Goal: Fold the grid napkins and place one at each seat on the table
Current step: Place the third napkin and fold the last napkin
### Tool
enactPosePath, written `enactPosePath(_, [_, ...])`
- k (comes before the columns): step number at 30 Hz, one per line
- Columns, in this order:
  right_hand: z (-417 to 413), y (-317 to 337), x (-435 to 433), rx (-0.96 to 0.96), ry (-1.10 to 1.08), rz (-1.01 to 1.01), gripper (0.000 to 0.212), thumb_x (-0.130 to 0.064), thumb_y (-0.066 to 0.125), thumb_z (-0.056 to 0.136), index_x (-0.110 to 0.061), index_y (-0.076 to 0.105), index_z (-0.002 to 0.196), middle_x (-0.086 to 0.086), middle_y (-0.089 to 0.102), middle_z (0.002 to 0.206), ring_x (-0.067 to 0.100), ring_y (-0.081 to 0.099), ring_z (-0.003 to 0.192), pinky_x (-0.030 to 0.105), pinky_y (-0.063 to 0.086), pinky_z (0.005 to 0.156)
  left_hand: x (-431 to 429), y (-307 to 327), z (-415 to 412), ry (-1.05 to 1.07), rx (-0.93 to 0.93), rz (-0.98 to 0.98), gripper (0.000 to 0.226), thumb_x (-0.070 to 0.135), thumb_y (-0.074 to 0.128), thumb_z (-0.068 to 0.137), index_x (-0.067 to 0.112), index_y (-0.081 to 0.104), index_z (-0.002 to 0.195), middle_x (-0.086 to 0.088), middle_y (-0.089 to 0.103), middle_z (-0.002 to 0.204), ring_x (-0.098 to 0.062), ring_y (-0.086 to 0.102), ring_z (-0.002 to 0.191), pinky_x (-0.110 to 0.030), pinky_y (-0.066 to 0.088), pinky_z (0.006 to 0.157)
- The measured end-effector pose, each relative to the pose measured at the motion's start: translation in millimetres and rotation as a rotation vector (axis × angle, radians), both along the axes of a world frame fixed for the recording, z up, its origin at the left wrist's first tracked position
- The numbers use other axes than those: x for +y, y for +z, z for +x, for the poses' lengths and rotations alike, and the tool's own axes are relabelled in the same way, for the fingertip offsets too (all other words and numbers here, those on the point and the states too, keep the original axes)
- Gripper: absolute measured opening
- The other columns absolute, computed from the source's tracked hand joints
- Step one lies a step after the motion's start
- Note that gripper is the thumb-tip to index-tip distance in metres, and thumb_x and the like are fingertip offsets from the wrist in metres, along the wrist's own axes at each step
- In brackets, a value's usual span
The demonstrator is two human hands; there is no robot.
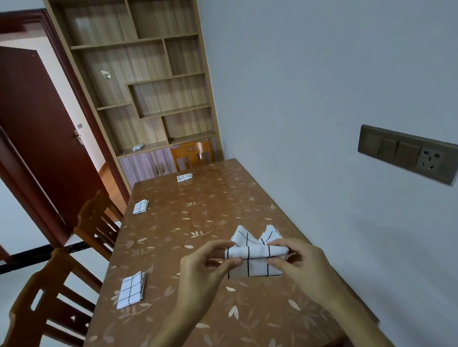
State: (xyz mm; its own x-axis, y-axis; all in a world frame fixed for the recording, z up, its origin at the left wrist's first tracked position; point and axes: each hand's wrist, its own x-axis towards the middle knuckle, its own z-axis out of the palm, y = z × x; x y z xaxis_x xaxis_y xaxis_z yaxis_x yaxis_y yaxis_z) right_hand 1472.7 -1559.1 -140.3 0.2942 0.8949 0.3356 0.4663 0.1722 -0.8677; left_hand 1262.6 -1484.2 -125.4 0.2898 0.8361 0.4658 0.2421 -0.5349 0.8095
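The grid napkin being folded (255, 258) is over the right half of the table (198, 222), on the side nearest the wall, and is held at both ends. Its long axis runs left to right between the hands, with a folded band across the middle, two loose pointed corners aiming away from the person towards the far end, and a straight edge facing the person. The left hand (208, 263) pinches the left end of the band between thumb and forefinger, and the right hand (297, 262) pinches the right end the same way, its other fingers curled. Whether the cloth touches the tabletop cannot be told. Three folded napkins lie flat along the table's edges: the near-left napkin (130, 290) and the middle-left napkin (140, 206) lie lengthwise along the left edge, each before a wooden chair (52, 307), and the far napkin (184, 177) lies crosswise at the far end. Beyond stand a wooden bookshelf (144, 72) and a dark red door (34, 129); a switch panel (410, 153) sits on the wall.
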Motion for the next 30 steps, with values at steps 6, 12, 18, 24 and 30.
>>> enactPosePath(6, [1.2,1.0,0.8,-0.091,-0.027,0.043,0.021,-0.013,0.078,0.082,-0.032,0.075,0.09,-0.015,0.062,0.097,0.01,0.064,0.091,0.013,0.048,0.074,9.1,-7.7,-0.4,0.077,0.143,0.197,0.016,0.02,0.088,0.073,0.028,0.074,0.078,0.011,0.065,0.075,-0.01,0.065,0.067,-0.026,0.055,0.06])
enactPosePath(12, [3.9,3.6,-1.3,-0.126,-0.033,0.04,0.016,-0.018,0.075,0.086,-0.031,0.071,0.095,-0.021,0.057,0.12,0.0,0.055,0.117,0.011,0.045,0.089,1.7,2.6,0.8,-0.135,0.122,0.036,0.02,0.027,0.072,0.091,0.014,0.059,0.083,0.009,0.069,0.101,-0.01,0.067,0.097,-0.022,0.051,0.078])
enactPosePath(18, [-6.4,20.2,-8.3,0.274,0.12,0.013,0.01,-0.018,0.068,0.092,-0.021,0.07,0.102,-0.007,0.072,0.09,0.006,0.069,0.087,0.018,0.053,0.072,-7.1,9.7,14.4,-0.258,-0.042,-0.301,0.016,0.028,0.069,0.092,0.02,0.071,0.106,-0.001,0.077,0.098,-0.019,0.074,0.091,-0.033,0.06,0.076])
enactPosePath(24, [-9.4,16.1,-4.1,0.458,0.184,-0.045,0.039,-0.026,0.07,0.09,-0.026,0.058,0.127,-0.003,0.074,0.113,0.015,0.072,0.103,0.037,0.062,0.081,-8.2,12.3,27.8,-0.131,-0.299,-0.424,0.02,0.011,0.073,0.088,0.007,0.072,0.108,-0.009,0.079,0.1,-0.028,0.076,0.093,-0.044,0.063,0.079])
enactPosePath(30, [-4.8,8.7,0.3,0.365,0.125,-0.022,0.028,-0.021,0.063,0.096,-0.029,0.062,0.124,-0.006,0.073,0.109,0.012,0.071,0.1,0.031,0.061,0.081,-0.9,14.0,25.5,-0.183,-0.17,-0.488,0.032,0.005,0.086,0.075,0.005,0.069,0.102,-0.015,0.077,0.093,-0.034,0.075,0.084,-0.044,0.063,0.069])
